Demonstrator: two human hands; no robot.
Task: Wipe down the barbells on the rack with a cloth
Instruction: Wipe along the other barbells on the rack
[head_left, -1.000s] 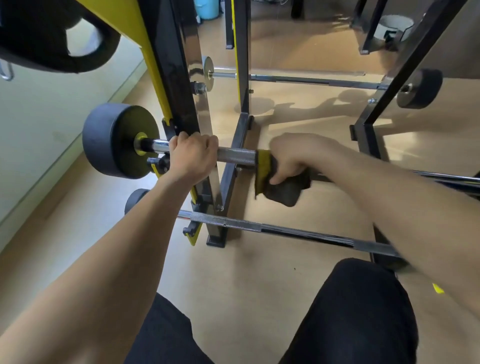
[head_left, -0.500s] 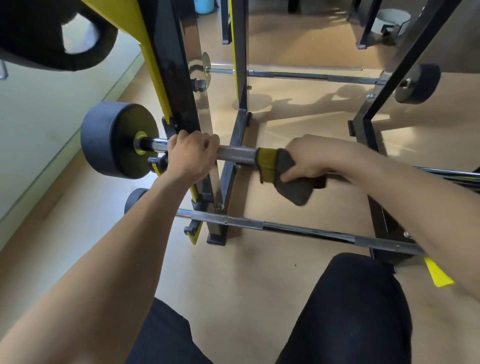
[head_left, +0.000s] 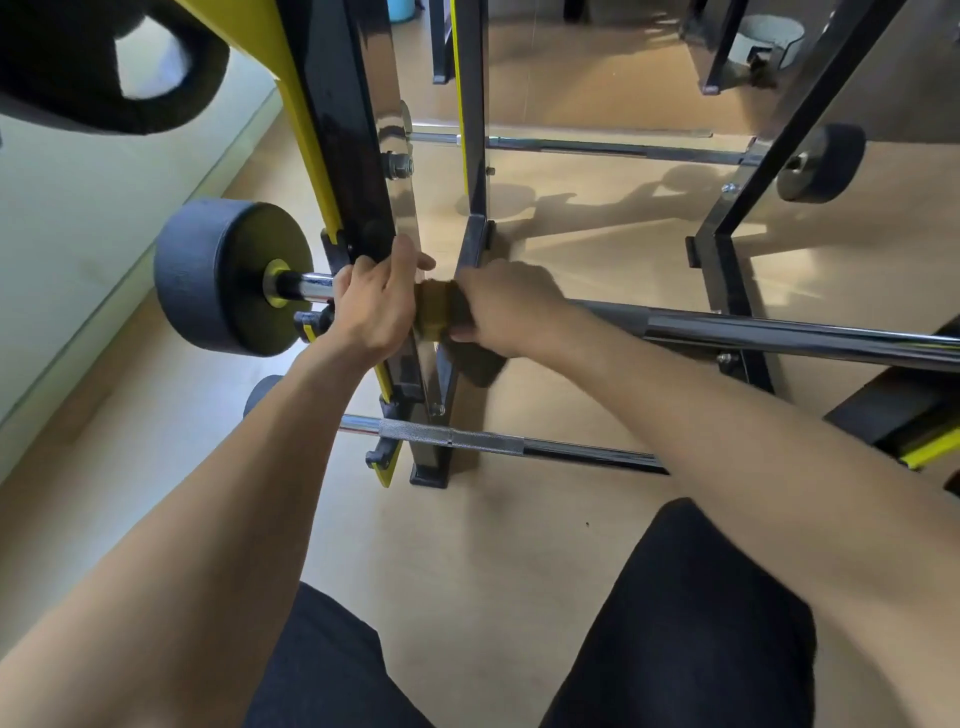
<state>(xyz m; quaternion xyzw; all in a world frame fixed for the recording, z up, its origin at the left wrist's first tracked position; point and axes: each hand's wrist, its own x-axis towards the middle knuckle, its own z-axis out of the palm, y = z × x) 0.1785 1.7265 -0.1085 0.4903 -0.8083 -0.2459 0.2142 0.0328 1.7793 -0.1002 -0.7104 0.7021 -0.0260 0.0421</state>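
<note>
1. A tan wooden floor lies under a black-and-yellow rack.
2. The barbell rests across the rack, its black weight outside the left upright.
3. The left hand curls its fingers round the bar beside that upright.
4. The right hand, touching the left, grips a yellow-and-grey cloth wrapped on the bar.

Bare forearms, no sleeves; black shorts over both thighs.
</note>
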